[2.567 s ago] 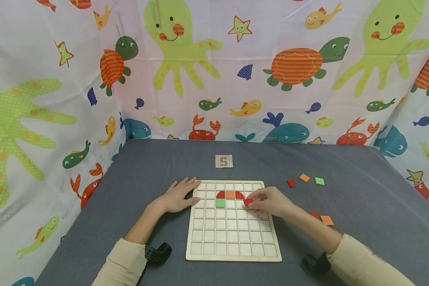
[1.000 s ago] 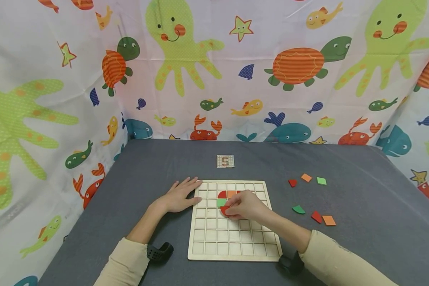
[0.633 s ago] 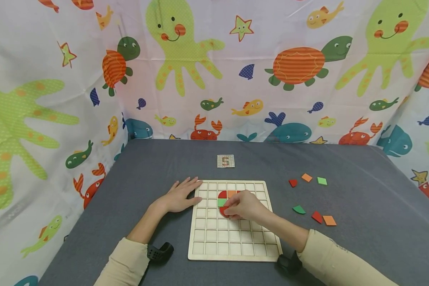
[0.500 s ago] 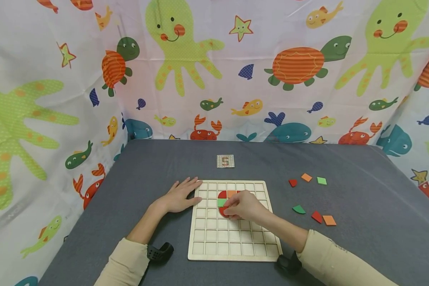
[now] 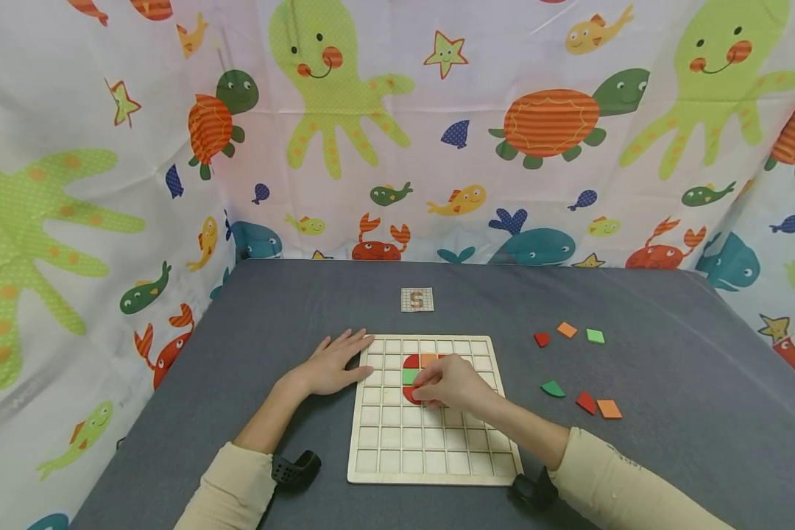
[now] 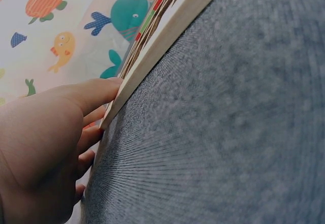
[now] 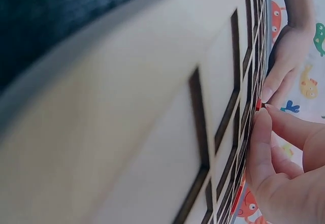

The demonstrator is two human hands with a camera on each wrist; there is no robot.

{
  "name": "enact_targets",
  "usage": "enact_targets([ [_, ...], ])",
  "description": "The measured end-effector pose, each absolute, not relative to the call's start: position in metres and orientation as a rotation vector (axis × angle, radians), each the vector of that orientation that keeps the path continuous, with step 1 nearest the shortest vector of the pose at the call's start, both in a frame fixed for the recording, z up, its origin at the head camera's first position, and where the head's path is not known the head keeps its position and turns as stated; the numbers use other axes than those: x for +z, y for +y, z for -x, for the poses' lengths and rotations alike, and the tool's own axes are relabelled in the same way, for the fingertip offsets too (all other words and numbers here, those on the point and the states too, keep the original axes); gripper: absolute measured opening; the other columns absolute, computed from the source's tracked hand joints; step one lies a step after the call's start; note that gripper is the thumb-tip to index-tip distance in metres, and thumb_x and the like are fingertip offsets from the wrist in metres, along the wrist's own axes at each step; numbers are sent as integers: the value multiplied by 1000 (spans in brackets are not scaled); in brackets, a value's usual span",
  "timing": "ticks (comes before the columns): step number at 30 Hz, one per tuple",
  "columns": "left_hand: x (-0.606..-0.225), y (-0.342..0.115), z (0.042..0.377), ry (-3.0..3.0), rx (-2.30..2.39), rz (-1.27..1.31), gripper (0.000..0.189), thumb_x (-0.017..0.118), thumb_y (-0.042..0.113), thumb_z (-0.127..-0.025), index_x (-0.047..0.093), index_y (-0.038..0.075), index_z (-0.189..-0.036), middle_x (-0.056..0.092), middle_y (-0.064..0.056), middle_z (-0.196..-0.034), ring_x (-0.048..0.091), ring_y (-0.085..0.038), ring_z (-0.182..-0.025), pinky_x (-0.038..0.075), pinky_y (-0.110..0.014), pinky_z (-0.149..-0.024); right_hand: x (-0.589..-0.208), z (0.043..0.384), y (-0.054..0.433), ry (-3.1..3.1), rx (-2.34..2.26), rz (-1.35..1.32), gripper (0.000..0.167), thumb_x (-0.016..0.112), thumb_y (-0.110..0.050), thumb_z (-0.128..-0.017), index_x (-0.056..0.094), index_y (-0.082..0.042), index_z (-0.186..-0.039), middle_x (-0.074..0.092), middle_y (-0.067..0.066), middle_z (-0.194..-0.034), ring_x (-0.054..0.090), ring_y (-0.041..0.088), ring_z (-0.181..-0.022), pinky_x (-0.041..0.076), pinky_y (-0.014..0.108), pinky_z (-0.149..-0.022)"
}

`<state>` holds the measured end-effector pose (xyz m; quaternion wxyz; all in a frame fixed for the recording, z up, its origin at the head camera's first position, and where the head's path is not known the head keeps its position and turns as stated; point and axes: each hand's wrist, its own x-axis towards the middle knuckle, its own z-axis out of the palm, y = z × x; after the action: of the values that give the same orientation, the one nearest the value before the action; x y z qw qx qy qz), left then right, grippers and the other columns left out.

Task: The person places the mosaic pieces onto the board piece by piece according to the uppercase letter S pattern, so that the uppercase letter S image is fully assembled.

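Note:
My left hand (image 5: 331, 366) lies with straight, spread fingers at the upper left edge of a wooden grid board (image 5: 430, 478); the left wrist view shows its thumb touching the board's side. Over the board, my right hand (image 5: 456, 384) pinches a red rounded tile (image 5: 410, 395) between thumb and fingertips, in the cell below a light green square tile (image 5: 408, 376). Above that square sits another red rounded tile (image 5: 411, 361), with an orange square tile (image 5: 428, 360) beside it. A further red tile is mostly covered by the right hand. In the right wrist view, the fingertips touch the grid.
Behind the board lies a small card (image 5: 417, 299) with an S-shaped pattern. Loose tiles lie to the right: red (image 5: 542, 339), orange (image 5: 567, 330), light green (image 5: 595, 336), dark green (image 5: 553, 389), red (image 5: 586, 402) and orange (image 5: 609, 409). A printed curtain (image 5: 384, 147) stands behind the table.
My right hand has carried the red tile leftward from the board's right side, then shifted it slightly left under the green square. The dark green tile is uncovered. My left hand stays put.

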<state>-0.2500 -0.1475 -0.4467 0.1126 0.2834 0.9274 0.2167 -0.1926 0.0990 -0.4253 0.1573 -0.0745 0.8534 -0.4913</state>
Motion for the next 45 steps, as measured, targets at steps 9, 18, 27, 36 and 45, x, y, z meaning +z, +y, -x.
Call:
enact_targets([
  [9,-447,-146,250,2722,632,-828,65,53,39,-98,30,8,-150,25,-14,-154,13,-35,-142,5,-59,-109,-425,192,102,2427,-1423,200,7,75,-3,-81,71,-1,-87,67,5,-74,66,18,-62,55,31,-59],
  [18,-450,-147,251,2722,639,-825,65,52,41,-97,30,9,-150,25,-14,-154,13,-36,-142,5,-59,-109,-429,196,110,2236,-1587,149,17,75,-10,-83,70,1,-94,68,8,-79,64,19,-66,55,31,-65],
  [27,-449,-146,251,2720,645,-847,65,53,39,-98,30,7,-150,25,-15,-154,13,-37,-142,5,-60,-109,-423,207,135,2177,-1695,122,35,70,-24,-89,66,3,-110,66,10,-87,64,20,-76,55,34,-71],
  [36,-447,-147,249,2719,646,-832,64,53,37,-98,31,6,-150,25,-16,-153,13,-38,-141,5,-60,-109,-416,212,176,2165,-1777,128,53,65,-32,-92,55,7,-127,63,20,-107,62,33,-96,52,37,-84],
  [45,-446,-147,249,2722,649,-832,65,53,38,-97,31,6,-150,26,-17,-153,14,-38,-141,5,-61,-108,-410,209,210,2142,-1885,49,56,58,-32,-96,47,8,-135,57,26,-117,59,34,-103,51,31,-86],
])
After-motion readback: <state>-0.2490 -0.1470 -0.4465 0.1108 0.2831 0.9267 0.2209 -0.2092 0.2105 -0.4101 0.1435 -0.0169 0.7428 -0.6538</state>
